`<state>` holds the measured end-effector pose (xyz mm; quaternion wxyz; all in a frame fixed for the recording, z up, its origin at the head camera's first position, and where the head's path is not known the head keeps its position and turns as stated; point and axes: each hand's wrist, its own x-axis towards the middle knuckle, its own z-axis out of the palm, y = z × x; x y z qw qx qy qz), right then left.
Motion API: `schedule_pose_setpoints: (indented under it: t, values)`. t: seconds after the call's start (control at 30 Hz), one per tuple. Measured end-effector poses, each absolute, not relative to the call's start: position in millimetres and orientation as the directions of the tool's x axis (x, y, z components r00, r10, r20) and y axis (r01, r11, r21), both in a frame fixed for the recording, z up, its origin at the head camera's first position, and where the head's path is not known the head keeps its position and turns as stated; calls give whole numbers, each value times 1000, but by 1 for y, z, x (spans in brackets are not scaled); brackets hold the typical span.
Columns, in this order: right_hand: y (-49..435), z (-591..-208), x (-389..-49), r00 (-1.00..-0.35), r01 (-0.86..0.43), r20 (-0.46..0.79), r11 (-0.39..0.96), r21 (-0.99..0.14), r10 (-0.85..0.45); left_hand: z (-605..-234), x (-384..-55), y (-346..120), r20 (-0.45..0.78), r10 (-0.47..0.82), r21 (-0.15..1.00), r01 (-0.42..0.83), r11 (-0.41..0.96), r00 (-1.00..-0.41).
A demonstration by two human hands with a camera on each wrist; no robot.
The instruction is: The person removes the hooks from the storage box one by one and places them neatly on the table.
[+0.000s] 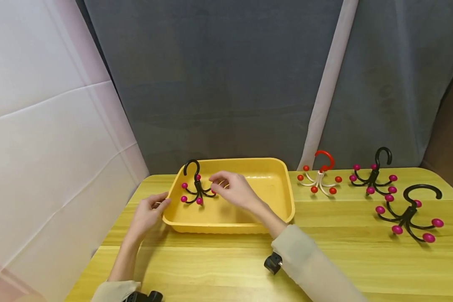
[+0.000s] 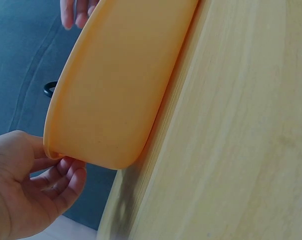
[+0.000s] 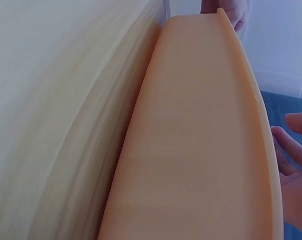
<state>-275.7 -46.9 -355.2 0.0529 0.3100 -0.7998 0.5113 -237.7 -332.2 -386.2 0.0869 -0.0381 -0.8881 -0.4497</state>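
A yellow plastic basin (image 1: 226, 228) stands on the table. My left hand (image 1: 148, 214) grips its left rim, with the thumb near the edge and the fingers below it, as the left wrist view shows. Inside the basin, towards the left, a black multi-arm hook hanger (image 1: 198, 188) with pink ball tips stands with its hook up. My right hand (image 1: 235, 192) hovers over the basin just right of this hanger, fingertips beside one pink ball. In the right wrist view that hand's thumb and fingers (image 3: 290, 145) are apart, and nothing shows between them.
Right of the basin stands a white hanger (image 1: 319, 180) with a red hook and red balls. Farther right are two more black hangers with pink balls, one at the back (image 1: 373, 176) and one nearer (image 1: 407, 216). A grey curtain (image 1: 226, 84) hangs behind the wooden table (image 1: 211, 268).
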Motion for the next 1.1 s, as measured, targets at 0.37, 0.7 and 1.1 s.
schedule_pose_setpoints:
  t: [0.37,0.7,1.1]
  values:
    - [-81,-351,-283,-822,-496,359,247,-832,-441,-385,-237,-332,169,-25,797,122,591,-985]
    - [-105,-353,-285,-866,-405,283,245,-881,-413,-385,-238,-331,168,-17,789,124,601,-986]
    - [-135,-362,-290,-916,-282,217,159,-946,-336,-387,-239,-331,198,-19,781,146,608,-980]
